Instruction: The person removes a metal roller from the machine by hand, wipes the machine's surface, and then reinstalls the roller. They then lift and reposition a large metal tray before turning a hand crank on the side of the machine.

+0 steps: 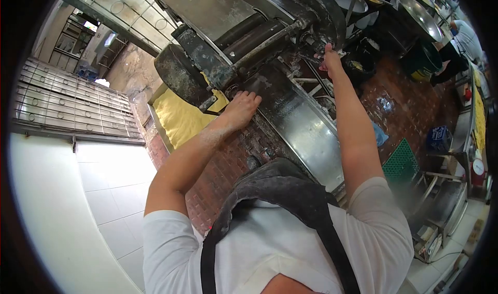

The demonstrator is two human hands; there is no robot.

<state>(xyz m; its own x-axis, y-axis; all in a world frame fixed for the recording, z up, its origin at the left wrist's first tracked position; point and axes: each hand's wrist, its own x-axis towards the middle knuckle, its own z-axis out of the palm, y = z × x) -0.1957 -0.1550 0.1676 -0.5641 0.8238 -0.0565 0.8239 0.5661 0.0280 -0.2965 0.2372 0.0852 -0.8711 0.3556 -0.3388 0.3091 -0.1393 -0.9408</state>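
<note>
Dull, worn metal makes up most of the roller machine [259, 37] in front of the person, its surfaces scuffed and marked with pale residue. A smooth metal sheet [303, 130] runs from below the rollers toward the person's body, probably set there to support whatever passes between them. On the left, beside and below the machine, a thick yellow mass, dough by its look, [181, 115] lies in a shallow tray [158, 112], seemingly kept there to be within reach and clear of the brick floor [394, 94].

The 2 arms are spread to opposite sides of the machine, a stance that likely lets the person steady it on the left while reaching its fittings on the right. The left hand [241, 110] lies back-up at the sheet's upper left edge, elbow bent outward, fingers curled downward; whether they grip the edge or only rest there I cannot tell. The right arm reaches forward, nearly straight, to the right hand [329, 63], raised with bent fingers beside the machine's side fittings [309, 58]. Its fingers are too small in view to tell whether they grasp a part. Beyond, at the far right, another person [465, 39] stands in a white top.
</note>
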